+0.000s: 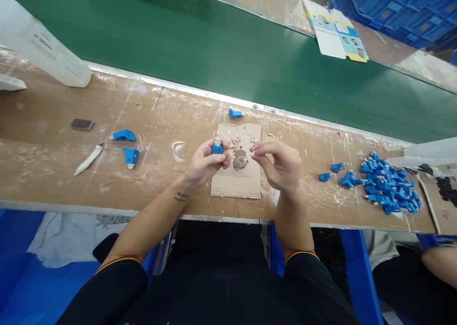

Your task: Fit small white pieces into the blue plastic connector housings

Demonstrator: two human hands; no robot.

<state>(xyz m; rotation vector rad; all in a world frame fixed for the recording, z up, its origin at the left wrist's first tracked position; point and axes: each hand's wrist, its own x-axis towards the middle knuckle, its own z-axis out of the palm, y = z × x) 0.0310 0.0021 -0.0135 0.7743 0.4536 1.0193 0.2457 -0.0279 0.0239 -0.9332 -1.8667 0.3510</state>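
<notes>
Between the thumb and fingers of my left hand (pixel 203 167) is a small blue plastic part (pixel 217 149) with a pale tip pointing up. My right hand (pixel 280 165) is closed in a pinch to the right of it, apart from the part. Whatever may sit between those fingertips is too small to make out. Beneath and between both hands lies a piece of cardboard (pixel 235 187). It carries a brown, wet-looking smear (pixel 240 161) and a few thin white sticks (pixel 229 136). One more blue part (pixel 235 113) lies just beyond the cardboard.
A heap of blue parts (pixel 389 184) lies at right. Two blue parts (pixel 131 156), a white-handled knife (pixel 89 159) and a dark block (pixel 82 124) are at left. A plastic bottle (pixel 46 48) leans in. A green belt (pixel 214 48) runs behind the bench; a printed carton (pixel 335 32) lies beyond.
</notes>
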